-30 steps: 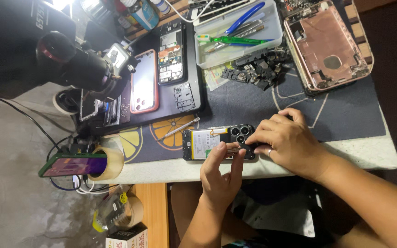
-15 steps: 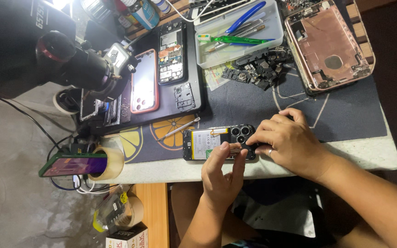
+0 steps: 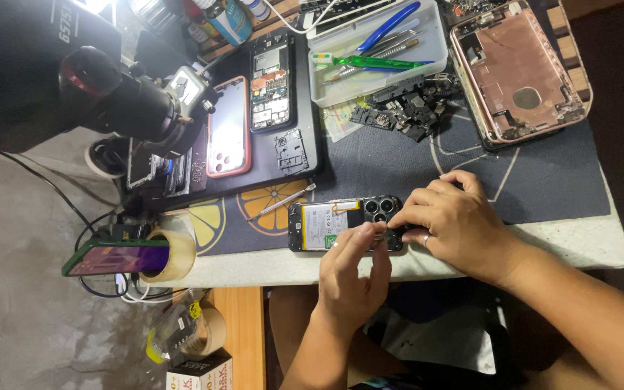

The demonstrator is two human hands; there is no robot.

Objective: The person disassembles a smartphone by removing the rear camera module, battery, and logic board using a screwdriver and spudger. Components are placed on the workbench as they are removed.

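Both hands meet over the camera end of an opened phone [image 3: 326,226] lying near the front edge of the tabletop [image 3: 579,249]. The left hand [image 3: 352,278] comes up from below with its fingers drawn together, thumb and forefinger tips pinching at something small on the phone's lower right part; what sits between them is too small to tell. The right hand [image 3: 456,227] reaches in from the right, its fingers curled and pressed down on the phone's right end, a ring on one finger.

The phone lies flat with its back cover off, long axis running left to right, roughly parallel to the tabletop's front edge. The camera cluster, several round dark lenses, sits at the right end under the fingers; the left end points toward a roll of tape [image 3: 175,253]. A pale battery with a printed label fills most of the open body, framed by a dark rim.

Just above the phone's left end a thin metal tool [image 3: 281,203] lies slanted on a dark mat [image 3: 543,180] printed with orange slices. Farther back, a black tray [image 3: 305,155] holds a red-cased phone [image 3: 227,126] and a stripped phone body [image 3: 270,83]. A clear bin [image 3: 435,50] holds blue-handled pliers and a green tool. A pink bare phone shell [image 3: 518,72] rests at the far right, dark loose parts [image 3: 406,108] beside it. A microscope [image 3: 131,101] stands at the left.
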